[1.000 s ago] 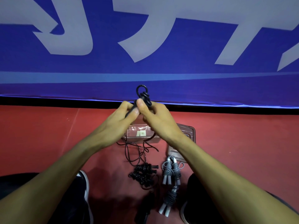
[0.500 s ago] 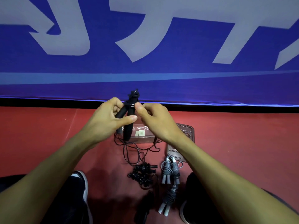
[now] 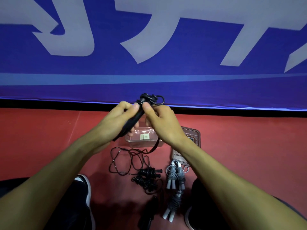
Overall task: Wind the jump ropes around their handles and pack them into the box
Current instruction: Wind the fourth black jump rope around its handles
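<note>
Both hands are raised together over the red floor (image 3: 240, 146), in front of a blue banner (image 3: 166, 77) with pale lettering. The left hand (image 3: 114, 123) is closed around a pair of black handles (image 3: 132, 122), held side by side and slanting from lower left up to the right, thumb pressed on them near the top. The right hand (image 3: 163, 123) pinches the black rope (image 3: 149, 99) at the upper end of the handles, thumb and fingers pressed together; a few turns sit wound there and a small loop sticks out to the right. From under the right hand the rope drops down and trails to the floor, where its loose length (image 3: 126, 161) lies in tangled loops. Just beyond those loops, below the hands, stands the clear box (image 3: 142, 141), open, with two small pale tags showing through its wall. Its lid (image 3: 191, 141) lies flat just to the right, partly hidden by the right wrist. Nearer the person lie ropes already wound: two black bundles (image 3: 147, 176) close together, and beside them on the right two grey bundles (image 3: 175, 175), one behind the other. Another dark item (image 3: 149, 211) lies in shadow at the bottom and cannot be made out. A shoe (image 3: 86, 185) shows at lower left.
</note>
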Motion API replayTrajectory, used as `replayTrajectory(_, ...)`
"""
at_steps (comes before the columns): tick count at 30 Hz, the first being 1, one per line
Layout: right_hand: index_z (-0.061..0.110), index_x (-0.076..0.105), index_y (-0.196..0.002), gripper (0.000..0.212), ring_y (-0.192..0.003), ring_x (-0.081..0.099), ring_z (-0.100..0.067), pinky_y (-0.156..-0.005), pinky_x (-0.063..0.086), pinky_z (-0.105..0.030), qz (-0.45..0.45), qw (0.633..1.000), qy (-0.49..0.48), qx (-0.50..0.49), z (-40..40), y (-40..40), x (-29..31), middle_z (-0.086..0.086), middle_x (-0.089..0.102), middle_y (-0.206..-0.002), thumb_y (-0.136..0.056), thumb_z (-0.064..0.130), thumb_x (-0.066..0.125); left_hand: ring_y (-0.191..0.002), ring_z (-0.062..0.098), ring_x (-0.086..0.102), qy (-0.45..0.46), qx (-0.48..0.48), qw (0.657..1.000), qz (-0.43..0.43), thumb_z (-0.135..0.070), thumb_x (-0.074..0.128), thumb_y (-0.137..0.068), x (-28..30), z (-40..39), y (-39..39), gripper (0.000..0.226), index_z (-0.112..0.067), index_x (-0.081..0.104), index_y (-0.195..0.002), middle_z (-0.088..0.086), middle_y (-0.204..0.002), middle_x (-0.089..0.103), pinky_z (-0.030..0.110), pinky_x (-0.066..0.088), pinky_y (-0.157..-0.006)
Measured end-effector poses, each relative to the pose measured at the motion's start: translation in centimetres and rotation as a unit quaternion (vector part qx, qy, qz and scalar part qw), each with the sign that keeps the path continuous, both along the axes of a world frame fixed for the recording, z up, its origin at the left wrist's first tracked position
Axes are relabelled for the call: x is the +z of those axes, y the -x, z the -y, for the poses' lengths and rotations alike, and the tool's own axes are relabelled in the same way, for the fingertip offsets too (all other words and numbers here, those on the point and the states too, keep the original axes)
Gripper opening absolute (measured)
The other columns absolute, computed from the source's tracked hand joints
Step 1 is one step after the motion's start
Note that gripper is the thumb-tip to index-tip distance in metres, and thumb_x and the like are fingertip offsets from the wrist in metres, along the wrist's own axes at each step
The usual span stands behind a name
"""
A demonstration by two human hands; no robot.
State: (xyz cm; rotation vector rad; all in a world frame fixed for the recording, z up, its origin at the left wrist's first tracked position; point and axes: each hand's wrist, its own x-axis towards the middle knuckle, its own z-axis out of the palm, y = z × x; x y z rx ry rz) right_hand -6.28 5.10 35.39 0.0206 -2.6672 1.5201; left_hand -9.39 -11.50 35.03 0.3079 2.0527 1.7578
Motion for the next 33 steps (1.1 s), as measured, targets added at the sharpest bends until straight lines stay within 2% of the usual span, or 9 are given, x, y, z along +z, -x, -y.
replayTrajectory(3,0.006,0.065,-0.073,0.063,-0.046,0.044,-0.007,-0.054,0.038,-0.027,0.059,0.998,0.029,-0.021,-0.2,0.4,-0.5,0.004,0.054,-0.053,-0.103,0.056,0.042,-0.069,0.016,0.056,0.003,0.031,0.999,-0.037,-0.043,0.046,-0.098,0.0,-0.1,-0.1,0.037,-0.009,0.061,-0.098,0.000,-0.077,0.068,0.032,0.046,-0.065)
replayTrajectory(7,0.012,0.063,-0.070,0.061,-0.041,0.039,-0.002,-0.052,0.031,-0.022,0.082,0.995,0.050,-0.023,-0.8,0.5,-0.4,0.013,0.047,-0.045,-0.106,0.055,0.037,-0.079,-0.004,0.063,0.043,-0.008,0.994,-0.101,-0.026,0.064,-0.096,-0.2,0.6,0.3,0.022,-0.014,0.065,-0.115,-0.019,-0.088,0.071,0.015,0.046,-0.075)
replayTrajectory(11,0.020,0.041,-0.060,0.055,-0.050,0.030,-0.007,-0.056,0.026,-0.031,0.037,0.999,0.030,-0.008,-0.1,0.4,-0.4,0.011,0.035,-0.051,-0.109,0.044,0.036,-0.080,0.024,0.060,0.153,0.015,0.973,-0.174,-0.061,0.067,-0.068,-0.3,0.9,0.2,0.042,-0.024,0.069,-0.089,0.004,-0.089,0.061,0.048,0.050,-0.080)
replayTrajectory(17,0.007,0.054,-0.074,0.047,-0.051,0.037,-0.008,-0.056,0.032,-0.030,0.032,0.998,0.045,0.005,0.0,0.6,-0.2,0.010,0.044,-0.052,-0.108,0.037,0.042,-0.067,0.015,0.049,0.089,0.022,0.989,-0.114,-0.057,0.075,-0.066,-0.7,0.7,0.1,0.049,-0.013,0.064,-0.085,-0.004,-0.070,0.053,0.046,0.048,-0.074)
replayTrajectory(19,0.011,0.054,-0.074,0.047,-0.050,0.043,-0.006,-0.056,0.036,-0.025,0.031,0.998,0.056,0.020,0.1,0.3,0.2,0.008,0.052,-0.054,-0.109,0.038,0.039,-0.074,0.018,0.061,0.058,0.002,0.994,-0.089,-0.049,0.074,-0.074,-0.6,0.5,-0.1,0.041,-0.013,0.070,-0.093,-0.005,-0.078,0.065,0.041,0.050,-0.085)
replayTrajectory(21,0.017,0.055,-0.077,0.044,-0.054,0.051,-0.006,-0.060,0.041,-0.024,0.029,0.998,0.051,0.039,0.3,-0.1,0.6,0.006,0.059,-0.059,-0.108,0.043,0.040,-0.095,0.028,0.072,0.030,-0.007,0.997,-0.070,-0.041,0.071,-0.083,-0.5,0.5,-0.2,0.029,-0.015,0.073,-0.096,0.005,-0.093,0.075,0.052,0.052,-0.099)
replayTrajectory(23,0.020,0.058,-0.084,0.040,-0.061,0.058,-0.006,-0.066,0.047,-0.027,0.045,0.996,0.025,0.066,0.5,-0.6,0.6,0.006,0.067,-0.068,-0.104,0.051,0.044,-0.096,0.033,0.073,0.022,0.002,0.998,-0.065,-0.045,0.069,-0.085,-0.3,0.4,-0.1,0.035,-0.012,0.070,-0.099,0.012,-0.095,0.075,0.059,0.053,-0.096)
replayTrajectory(28,0.037,0.064,-0.090,0.025,-0.073,0.060,0.001,-0.068,0.043,-0.022,0.024,0.999,-0.020,0.041,0.3,-0.7,0.1,0.019,0.066,-0.074,-0.098,0.057,0.051,-0.070,0.017,0.054,0.145,-0.006,0.983,-0.113,-0.050,0.062,-0.089,-1.0,-0.1,-0.3,0.046,-0.017,0.037,-0.108,0.005,-0.084,0.059,0.045,0.049,-0.070)
replayTrajectory(33,0.027,0.054,-0.065,0.044,-0.052,0.043,-0.004,-0.055,0.033,-0.022,0.022,1.000,0.007,-0.004,-0.3,-0.2,0.3,0.013,0.051,-0.055,-0.102,0.050,0.049,-0.068,0.010,0.055,0.114,-0.032,0.992,-0.048,-0.066,0.039,-0.087,-0.3,0.1,-0.2,0.047,-0.026,0.062,-0.090,-0.006,-0.078,0.067,0.038,0.043,-0.072)
